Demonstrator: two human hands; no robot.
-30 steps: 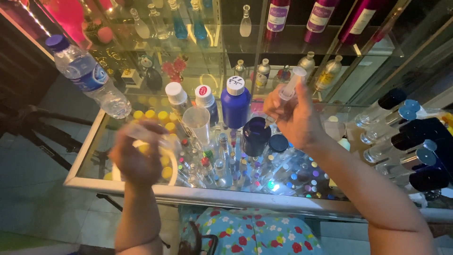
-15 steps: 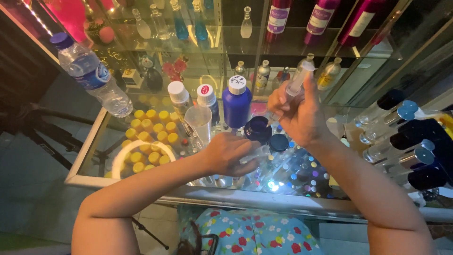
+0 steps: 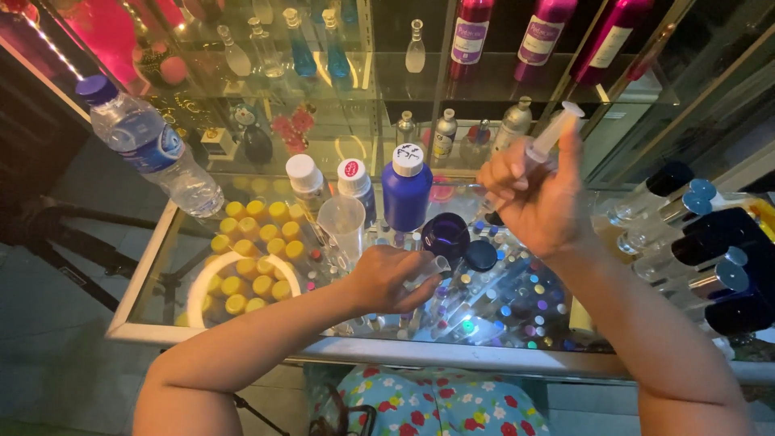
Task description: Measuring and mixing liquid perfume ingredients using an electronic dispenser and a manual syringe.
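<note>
The right hand (image 3: 533, 198) holds a clear syringe (image 3: 553, 133) raised and tilted, thumb near its plunger. Below and to its left, the left hand (image 3: 391, 278) pinches a small clear vial (image 3: 432, 270) over the glass counter (image 3: 242, 343). Between the hands stand a dark purple jar (image 3: 446, 236) and blue bottle (image 3: 406, 194).

The left hand (image 3: 391, 278) is curling around a small clear vial (image 3: 436, 268), covering all but its open end, so its contents cannot be told. The right hand (image 3: 529, 198) is hiding the lower barrel of the syringe (image 3: 553, 133); whether it is holding liquid is unclear. Both arms are running off the bottom edge. The pink-labelled bottles (image 3: 541, 32) on the shelf are being cut off by the top edge, and the dark-capped bottles (image 3: 710, 258) by the right edge. Under the glass desk (image 3: 242, 343), the tiny caps (image 3: 517, 311) are blurring together in the glare.
</note>
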